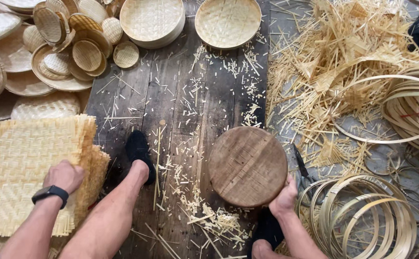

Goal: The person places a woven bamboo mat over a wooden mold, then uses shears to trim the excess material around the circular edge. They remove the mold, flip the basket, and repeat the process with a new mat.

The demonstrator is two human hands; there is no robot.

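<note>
My left hand [64,176], with a black band on its wrist, rests closed on a stack of square woven bamboo mats [24,168] at the lower left. My right hand [285,196] grips the near right edge of a round wooden block [247,165] that stands on the dark plank floor [171,96]. My leg, in a black sock [139,148], stretches out between the two hands. A second black-socked foot [267,228] sits just below the block.
Round woven bamboo trays [152,19] and small woven discs [87,55] pile up at the top and upper left. Loose bamboo strips [344,57] heap at the right. Bent bamboo hoops [363,216] lie at the lower right, with scissors [301,165] beside the block.
</note>
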